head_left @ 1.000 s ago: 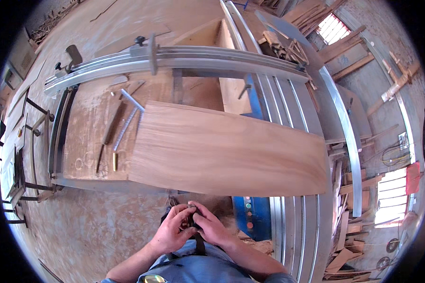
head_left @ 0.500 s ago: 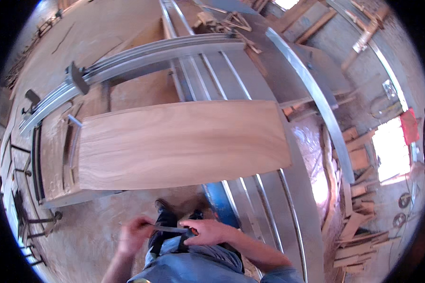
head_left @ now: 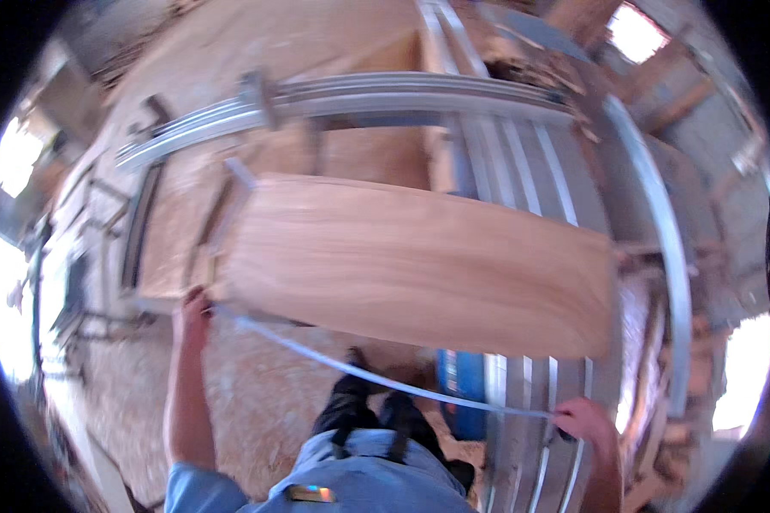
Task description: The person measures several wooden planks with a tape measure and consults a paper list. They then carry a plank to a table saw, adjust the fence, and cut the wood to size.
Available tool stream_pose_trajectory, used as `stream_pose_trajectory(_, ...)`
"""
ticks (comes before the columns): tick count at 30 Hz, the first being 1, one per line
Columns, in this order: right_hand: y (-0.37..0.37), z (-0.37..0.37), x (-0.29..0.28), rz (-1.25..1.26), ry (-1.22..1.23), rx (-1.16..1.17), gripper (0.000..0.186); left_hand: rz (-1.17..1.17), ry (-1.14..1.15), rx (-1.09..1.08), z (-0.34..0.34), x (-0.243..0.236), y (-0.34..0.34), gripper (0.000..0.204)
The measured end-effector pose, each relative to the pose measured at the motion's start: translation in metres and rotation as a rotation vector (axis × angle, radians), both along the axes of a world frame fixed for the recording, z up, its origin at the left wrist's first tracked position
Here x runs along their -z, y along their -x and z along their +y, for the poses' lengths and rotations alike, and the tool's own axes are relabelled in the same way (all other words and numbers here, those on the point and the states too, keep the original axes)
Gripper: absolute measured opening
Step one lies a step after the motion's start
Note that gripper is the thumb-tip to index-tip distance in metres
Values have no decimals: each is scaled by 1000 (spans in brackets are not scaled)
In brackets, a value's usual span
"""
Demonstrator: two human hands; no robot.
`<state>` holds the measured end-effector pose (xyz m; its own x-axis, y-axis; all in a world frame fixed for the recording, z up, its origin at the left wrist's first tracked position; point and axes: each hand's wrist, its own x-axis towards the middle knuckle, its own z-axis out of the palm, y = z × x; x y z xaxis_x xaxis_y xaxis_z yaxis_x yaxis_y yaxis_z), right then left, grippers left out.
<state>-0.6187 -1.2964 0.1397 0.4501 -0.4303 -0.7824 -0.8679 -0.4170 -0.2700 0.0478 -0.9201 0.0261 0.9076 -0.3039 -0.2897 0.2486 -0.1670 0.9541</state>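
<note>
A wide, flat wooden board [head_left: 419, 261] with wavy grain lies across the machine table in front of me. Between my hands stretches the pale blade of a tape measure [head_left: 436, 396], sagging in a curve along the board's near side. My left hand [head_left: 197, 308] pinches the blade's end beside the board's near left corner. Beyond the near right corner, my right hand [head_left: 583, 421] is closed round the tape measure's dark case, mostly hidden by the fingers. The right hand is over the grooved metal table [head_left: 535, 385]. Motion blurs both hands a little.
An aluminium fence [head_left: 359, 101] with upright stops runs behind the board. A long metal strip [head_left: 659, 222] stands to the right, with wood offcuts [head_left: 663, 470] near it. The machine's blue side [head_left: 464, 402] is close to my legs. Metal stands [head_left: 103, 205] are at the left.
My hands have spread far apart, left hand to the left and up, right hand to the right, drawing out the tape blade. The view has shifted, so the board now appears farther right and tilted.
</note>
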Motion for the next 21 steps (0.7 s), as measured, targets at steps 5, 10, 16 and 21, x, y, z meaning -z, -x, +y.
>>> stream_pose_trajectory(5,-25,1,-3,-93,198,111,23,35,-46,-41,-26,-14,5,22)
stream_pose_trajectory(10,-32,-15,2,-225,369,61,19,44,-81,-98,-24,-1,10,18)
stream_pose_trajectory(16,-20,-25,-1,-221,499,68,21,-17,-184,-19,-49,2,25,31)
stream_pose_trajectory(21,-27,-42,2,-146,444,120,20,42,-134,-41,-17,34,6,33)
